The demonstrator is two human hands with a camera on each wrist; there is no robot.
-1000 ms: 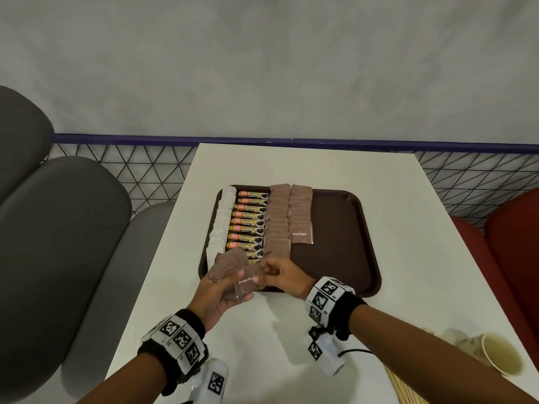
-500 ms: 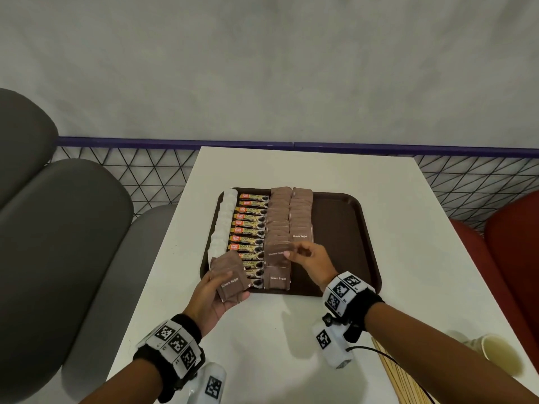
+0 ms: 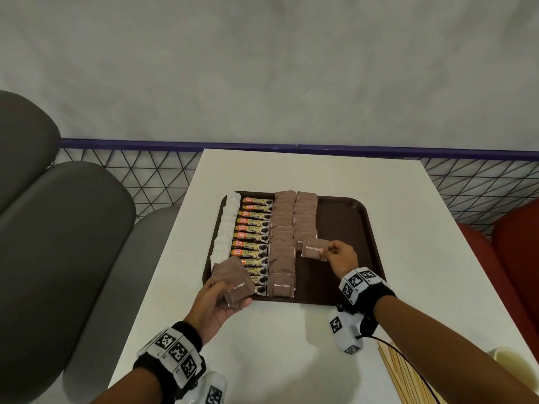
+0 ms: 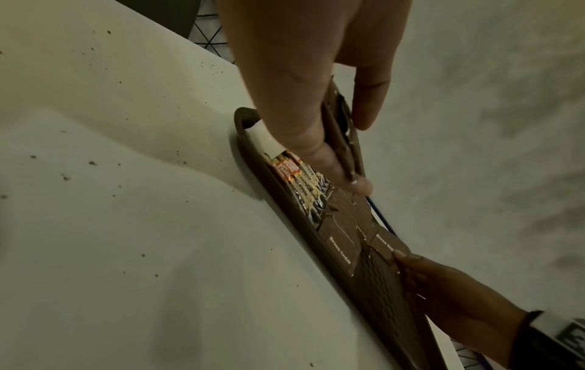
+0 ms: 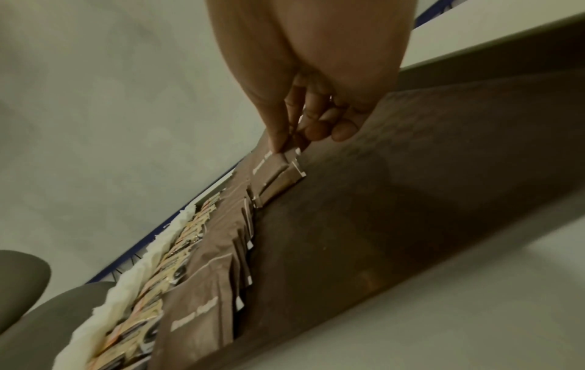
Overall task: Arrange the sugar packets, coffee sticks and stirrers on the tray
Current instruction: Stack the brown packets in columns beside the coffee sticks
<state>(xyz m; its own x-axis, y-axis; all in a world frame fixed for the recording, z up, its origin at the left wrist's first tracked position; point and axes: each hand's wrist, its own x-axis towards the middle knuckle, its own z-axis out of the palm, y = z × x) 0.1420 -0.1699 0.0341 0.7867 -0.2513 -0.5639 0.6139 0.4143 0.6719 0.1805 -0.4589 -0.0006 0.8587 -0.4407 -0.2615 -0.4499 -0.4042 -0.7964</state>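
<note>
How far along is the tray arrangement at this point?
Done: the white packets, coffee sticks and one full column of brown sugar packets lie in rows on the tray. In hand: the right hand sets a packet onto the shorter second column; the left hand holds a stack. Left: that stack, and the stirrers on the table.

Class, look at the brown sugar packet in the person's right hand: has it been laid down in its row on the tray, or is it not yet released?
Not yet released: the right hand pinches the brown sugar packet at the near end of the right-hand row, low over the tray.

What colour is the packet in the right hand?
Brown with white lettering; the packet in the right hand shows best in the head view.
</note>
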